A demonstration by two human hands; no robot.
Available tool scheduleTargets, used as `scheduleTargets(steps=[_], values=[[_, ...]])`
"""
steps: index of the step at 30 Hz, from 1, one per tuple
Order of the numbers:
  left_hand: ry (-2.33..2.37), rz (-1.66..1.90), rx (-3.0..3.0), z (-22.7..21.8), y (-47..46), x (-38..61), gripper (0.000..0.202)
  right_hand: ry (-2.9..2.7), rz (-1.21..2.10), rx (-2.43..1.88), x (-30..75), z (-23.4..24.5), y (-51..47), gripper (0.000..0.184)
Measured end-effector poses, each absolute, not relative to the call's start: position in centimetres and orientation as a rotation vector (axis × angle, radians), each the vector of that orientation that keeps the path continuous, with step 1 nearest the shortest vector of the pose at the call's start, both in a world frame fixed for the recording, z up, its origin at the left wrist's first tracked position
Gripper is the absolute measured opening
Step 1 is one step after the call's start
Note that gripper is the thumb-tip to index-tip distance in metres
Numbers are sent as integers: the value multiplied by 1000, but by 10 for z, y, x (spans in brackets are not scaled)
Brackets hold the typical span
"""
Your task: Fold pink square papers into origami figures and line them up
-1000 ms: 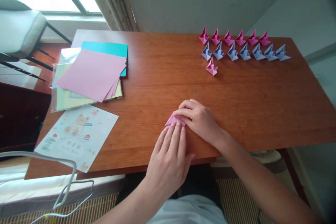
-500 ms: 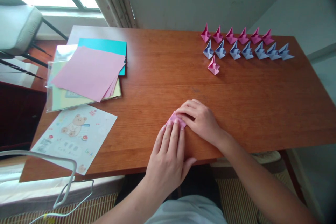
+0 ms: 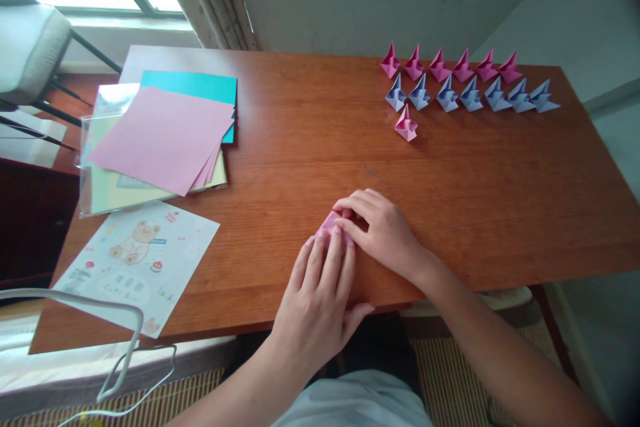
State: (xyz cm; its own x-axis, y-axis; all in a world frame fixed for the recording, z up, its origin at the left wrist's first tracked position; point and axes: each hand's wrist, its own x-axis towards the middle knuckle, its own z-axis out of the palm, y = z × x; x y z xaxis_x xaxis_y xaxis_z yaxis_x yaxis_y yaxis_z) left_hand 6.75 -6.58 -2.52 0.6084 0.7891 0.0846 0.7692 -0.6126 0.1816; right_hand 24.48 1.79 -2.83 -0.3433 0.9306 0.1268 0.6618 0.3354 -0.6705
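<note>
Left hand [image 3: 311, 310] rests slightly spread fingers on folded pink paper [image 3: 329, 221]; right hand [image 3: 384, 230] curls fingers at its right, pinch unclear.

A brown wooden table [image 3: 280, 147] spans the frame. It bears a paper pile [image 3: 167, 137] at upper left, a bear-printed sheet [image 3: 137, 267] at lower left, a small pink folded paper [image 3: 329, 221] near centre, and, at upper right, six deep-pink folded figures [image 3: 463, 69], seven bluish figures [image 3: 471, 97] and a lighter pink one [image 3: 407, 127].
</note>
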Motion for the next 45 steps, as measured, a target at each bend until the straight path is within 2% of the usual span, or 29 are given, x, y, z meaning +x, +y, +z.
scheduleTargets(steps=[7,15,21,26,31,45], values=[[1330,137,2726,-14,-63,76,84,-1906,626,-1383,254,-29,6,15],[1306,-31,2749,-4,-62,84,100,-1950,560,-1424,251,-30,-2,14],[1277,56,2751,-10,-63,78,95,-1989,666,-1545,244,-25,6,3],[1199,127,2784,-14,-60,64,91,-2054,662,-1638,242,-22,16,14],[1108,169,2799,-14,-56,56,80,-2105,657,-1646,242,-20,17,13],[1307,356,2717,-21,-64,41,71,-2125,533,-1665,237,-22,10,13]])
